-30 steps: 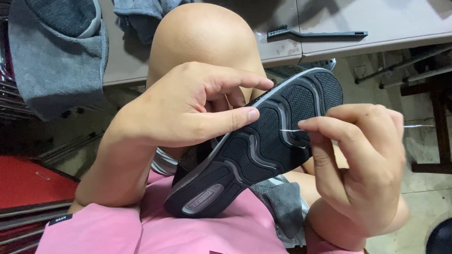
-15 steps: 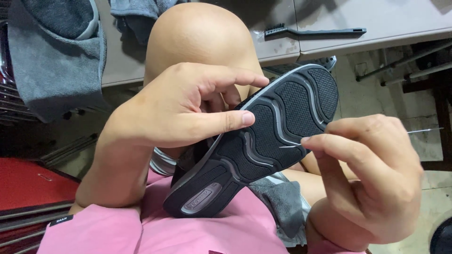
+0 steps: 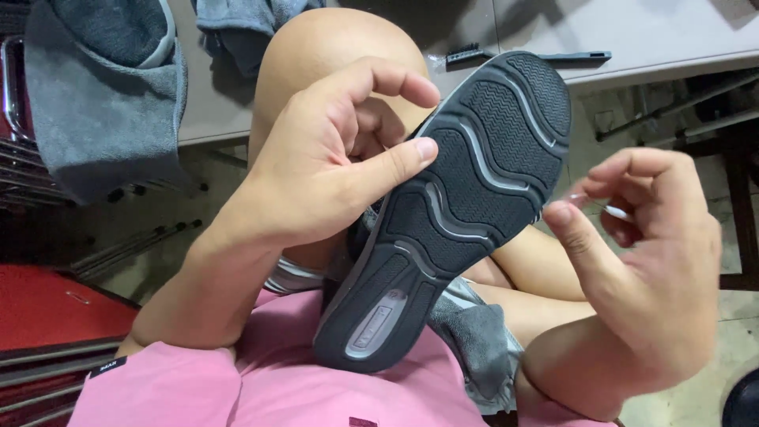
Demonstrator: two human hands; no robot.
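Shoe [image 3: 458, 213] held sole-up over the person's lap, resting against the raised bare knee [image 3: 332, 55] and the pink shirt [image 3: 261, 387]. Left hand [image 3: 316, 174] grips it along the near edge: thumb pressed flat on the dark tread at mid-sole, fingers curled behind, out of sight. Right hand [image 3: 640, 269] is off the shoe, just beside its right edge, fingers pinched closed on a thin pale needle-like thing [image 3: 601, 207]; too small and blurred to name for sure, and whether thread trails from it cannot be told. Long axis runs diagonal, from lower left to upper right; the toe points up and away toward the grey surface [image 3: 672, 35], the heel sits low against the shirt. Tread faces the camera, upper hidden. Risks, as judged: the one-handed hold is only a thumb clamp, so a sideways push on the rubber could twist the shoe off the knee. The pointed thing is near the left thumb's line, and a slip off hard rubber could jab it. The pinch is slight, so the thing could drop into the grey cloth [image 3: 474, 340] on the lap. A black brush [image 3: 522, 57] lies on the surface behind, well apart.
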